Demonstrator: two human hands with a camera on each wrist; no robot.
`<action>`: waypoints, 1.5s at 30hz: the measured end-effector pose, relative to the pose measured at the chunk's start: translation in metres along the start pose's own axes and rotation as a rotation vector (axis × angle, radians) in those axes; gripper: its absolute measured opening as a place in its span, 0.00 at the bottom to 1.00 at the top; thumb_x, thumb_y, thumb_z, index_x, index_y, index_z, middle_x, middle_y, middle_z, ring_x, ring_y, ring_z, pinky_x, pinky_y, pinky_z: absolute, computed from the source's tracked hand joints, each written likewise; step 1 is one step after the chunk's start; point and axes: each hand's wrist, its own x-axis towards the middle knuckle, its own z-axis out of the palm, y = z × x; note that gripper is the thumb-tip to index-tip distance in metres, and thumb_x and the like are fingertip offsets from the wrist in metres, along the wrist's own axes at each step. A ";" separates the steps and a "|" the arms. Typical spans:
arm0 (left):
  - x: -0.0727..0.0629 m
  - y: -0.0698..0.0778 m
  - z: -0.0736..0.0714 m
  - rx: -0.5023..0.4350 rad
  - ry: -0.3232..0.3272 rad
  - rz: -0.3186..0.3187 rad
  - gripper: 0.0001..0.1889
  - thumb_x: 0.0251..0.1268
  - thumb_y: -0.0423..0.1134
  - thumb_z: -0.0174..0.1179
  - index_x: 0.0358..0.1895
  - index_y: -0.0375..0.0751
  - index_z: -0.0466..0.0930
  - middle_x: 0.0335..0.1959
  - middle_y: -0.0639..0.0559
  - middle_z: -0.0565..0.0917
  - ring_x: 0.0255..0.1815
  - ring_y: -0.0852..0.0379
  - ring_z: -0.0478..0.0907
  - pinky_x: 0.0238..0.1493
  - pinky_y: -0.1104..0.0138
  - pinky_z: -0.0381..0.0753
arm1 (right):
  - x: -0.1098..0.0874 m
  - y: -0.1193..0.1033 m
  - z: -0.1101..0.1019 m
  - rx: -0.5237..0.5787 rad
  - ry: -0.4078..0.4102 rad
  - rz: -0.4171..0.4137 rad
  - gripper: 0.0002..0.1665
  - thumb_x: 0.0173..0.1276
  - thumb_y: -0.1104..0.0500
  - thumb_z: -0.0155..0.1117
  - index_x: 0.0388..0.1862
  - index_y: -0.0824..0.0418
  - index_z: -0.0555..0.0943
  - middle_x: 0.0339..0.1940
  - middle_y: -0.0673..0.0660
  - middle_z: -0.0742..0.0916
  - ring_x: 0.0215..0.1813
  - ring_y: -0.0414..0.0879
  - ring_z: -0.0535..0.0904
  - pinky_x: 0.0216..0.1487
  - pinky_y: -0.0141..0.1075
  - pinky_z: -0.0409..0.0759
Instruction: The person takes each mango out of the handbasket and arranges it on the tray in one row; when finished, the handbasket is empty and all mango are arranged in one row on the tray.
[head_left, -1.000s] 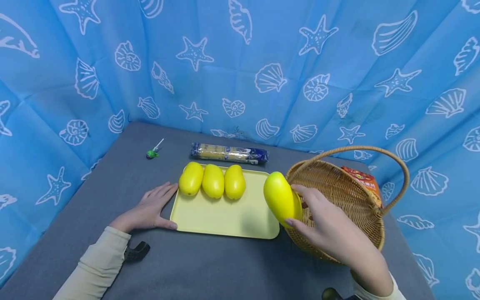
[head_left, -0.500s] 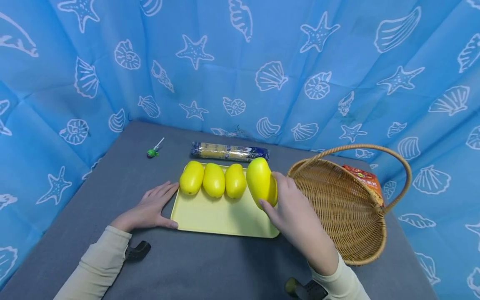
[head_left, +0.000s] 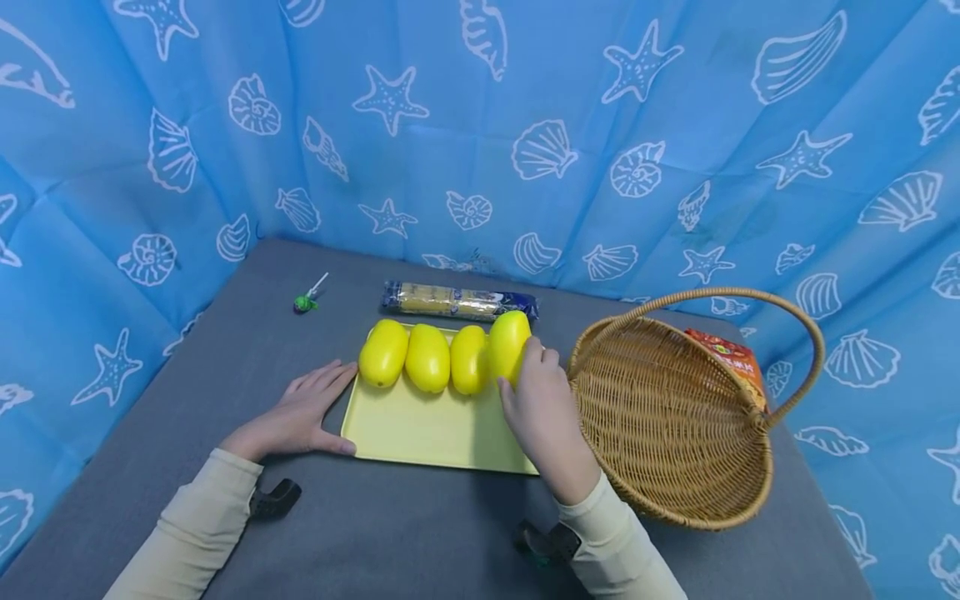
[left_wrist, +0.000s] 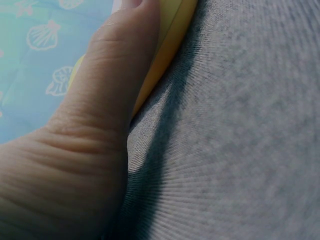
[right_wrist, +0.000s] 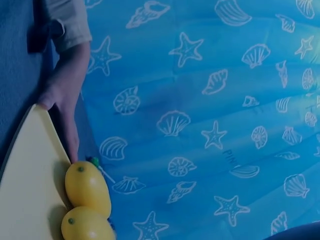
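My right hand point(head_left: 546, 408) grips a yellow mango point(head_left: 507, 346) by its right side, over the back right part of a pale yellow tray point(head_left: 435, 429). To its left, three similar mangoes point(head_left: 427, 358) lie side by side along the tray's back edge. The held one looks close beside the row; contact with the tray is hidden. Fingers spread, my left hand point(head_left: 296, 421) rests against the tray's left edge. In the left wrist view its thumb point(left_wrist: 112, 85) lies along the tray rim. The right wrist view shows two mangoes point(right_wrist: 89, 189) and the left hand point(right_wrist: 67, 95).
A wicker basket point(head_left: 675, 425) with a tall handle stands right of the tray, nothing visible inside. Behind it leans a red-orange packet point(head_left: 731, 362). A long clear-and-blue package point(head_left: 457, 302) lies behind the tray, and a green lollipop point(head_left: 306, 302) at the back left. Blue curtains surround the table.
My right hand has carried the mango leftward from the basket's edge over the tray, up beside the row of three. My left hand has stayed in place.
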 end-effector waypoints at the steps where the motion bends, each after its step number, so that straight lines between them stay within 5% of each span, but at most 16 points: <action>1: 0.000 0.000 0.000 -0.001 0.000 0.001 0.67 0.38 0.80 0.59 0.77 0.41 0.42 0.77 0.39 0.50 0.76 0.37 0.42 0.68 0.40 0.44 | 0.002 0.000 0.002 -0.011 0.004 0.009 0.36 0.62 0.57 0.69 0.60 0.75 0.65 0.40 0.71 0.78 0.36 0.62 0.79 0.37 0.50 0.80; 7: 0.000 -0.001 0.000 -0.006 -0.003 0.005 0.66 0.39 0.79 0.59 0.77 0.41 0.42 0.77 0.39 0.50 0.76 0.37 0.43 0.68 0.40 0.44 | 0.011 0.005 0.015 -0.072 0.033 0.059 0.34 0.60 0.59 0.69 0.56 0.77 0.65 0.36 0.72 0.77 0.33 0.64 0.79 0.36 0.51 0.80; 18: -0.001 -0.001 0.000 0.000 0.003 0.007 0.66 0.39 0.79 0.59 0.77 0.40 0.42 0.76 0.38 0.50 0.76 0.37 0.43 0.68 0.40 0.44 | 0.023 0.013 0.040 -0.065 -0.105 0.190 0.35 0.64 0.59 0.64 0.63 0.76 0.62 0.43 0.77 0.77 0.39 0.67 0.80 0.34 0.52 0.82; 28: -0.001 -0.001 0.002 0.010 0.012 0.011 0.67 0.38 0.79 0.59 0.77 0.41 0.42 0.76 0.39 0.50 0.76 0.37 0.43 0.68 0.40 0.44 | 0.024 0.021 0.054 -0.084 -0.132 0.196 0.30 0.64 0.57 0.64 0.56 0.75 0.66 0.37 0.73 0.77 0.36 0.66 0.80 0.31 0.51 0.82; 36: -0.002 0.001 0.001 -0.001 0.007 0.006 0.67 0.39 0.79 0.60 0.77 0.41 0.42 0.77 0.38 0.50 0.76 0.37 0.43 0.68 0.40 0.43 | 0.023 0.027 0.057 -0.092 -0.185 0.189 0.36 0.68 0.54 0.59 0.64 0.79 0.62 0.48 0.77 0.77 0.41 0.66 0.80 0.38 0.52 0.82; 45: -0.002 0.001 0.000 0.005 0.011 0.013 0.66 0.40 0.77 0.61 0.77 0.41 0.41 0.77 0.39 0.50 0.76 0.37 0.43 0.68 0.40 0.43 | 0.023 0.028 0.059 -0.047 -0.136 0.158 0.35 0.65 0.57 0.61 0.62 0.79 0.64 0.45 0.75 0.76 0.37 0.66 0.80 0.34 0.52 0.82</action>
